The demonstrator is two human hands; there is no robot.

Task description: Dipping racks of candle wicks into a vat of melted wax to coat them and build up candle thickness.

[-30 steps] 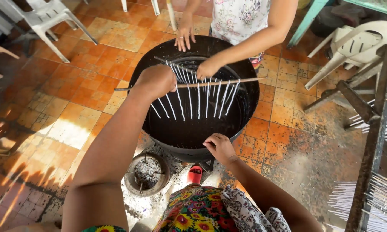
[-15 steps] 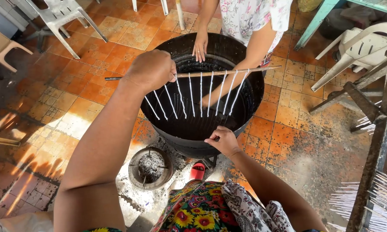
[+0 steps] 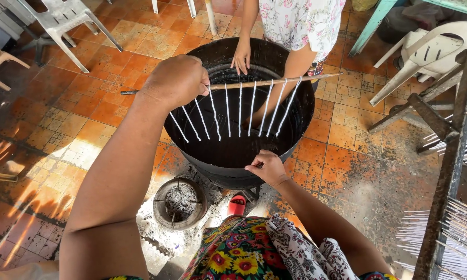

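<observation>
The left hand [image 3: 177, 80] is gripping a thin wooden rod [image 3: 275, 81] in a closed fist, holding it level over the big black pot [image 3: 296, 122] so the row of white candles [image 3: 228, 111] is hanging clear of the rim. Keeping the rod flat should be letting them drip evenly without touching. The right hand [image 3: 265, 167] is resting on the near rim, fingers loosely curled, pinching nothing visible. Another person's hand [image 3: 241, 56] is touching the far rim.
</observation>
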